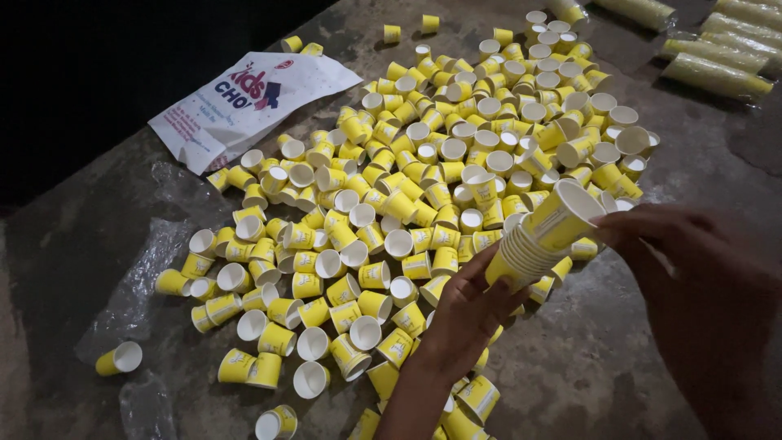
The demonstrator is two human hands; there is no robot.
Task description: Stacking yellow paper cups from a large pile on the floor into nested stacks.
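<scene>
**Nested cups in both hands, over the scattered pile**

Head view: your left hand (464,314) reaches up from the bottom edge and is wrapped around the lower end of a stack of nested yellow cups (542,232), fingers closed on it. The stack tilts up to the right, its white open mouth facing your right hand (692,269), which comes in from the right edge — its fingertips touch the rim of the top cup, though you cannot tell whether they actually pinch it, since the hand is dark and partly blurred.

Under and behind the stack lies a wide pile of loose yellow paper cups (407,187), some upright, many on their sides, spread across the grey stone floor (619,358). A white printed bag (244,102) lies flat at the pile's upper left. Clear plastic wrap (138,285) sits crumpled at the left. Wrapped sleeves of stacked cups (717,73) lie at the top right — well apart from your hands.
</scene>
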